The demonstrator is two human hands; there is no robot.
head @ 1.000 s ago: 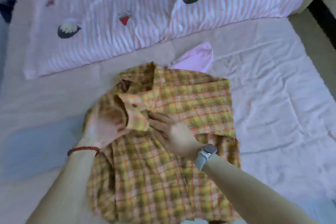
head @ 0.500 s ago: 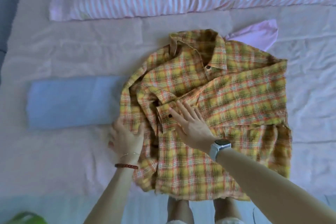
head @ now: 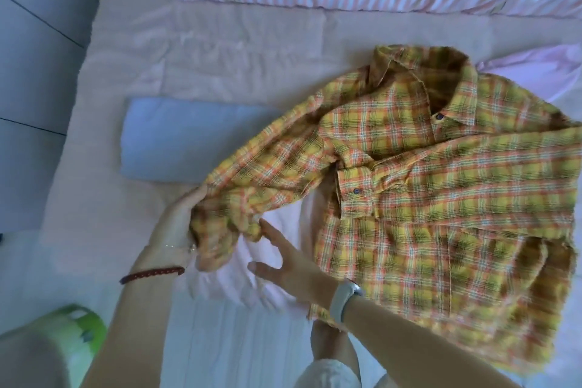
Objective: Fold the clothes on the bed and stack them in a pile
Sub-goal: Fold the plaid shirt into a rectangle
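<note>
Pink bed [head: 220, 50], yellow-orange plaid shirt [head: 441, 198] half-folded, left hand [head: 179, 220] clutching sleeve, right hand [head: 289, 258] spread.

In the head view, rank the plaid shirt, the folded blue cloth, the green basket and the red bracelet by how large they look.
1. plaid shirt, by far the largest.
2. folded blue cloth.
3. green basket, cut off by the frame edge and nearer the camera, so its place against the cloth is unsure.
4. red bracelet, smallest.

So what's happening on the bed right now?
A person is folding a yellow plaid shirt spread on the bed. The left hand grips the end of one sleeve, pulled out to the side, while the right hand reaches toward it with straight fingers. A folded light blue garment lies beside the shirt.
</note>
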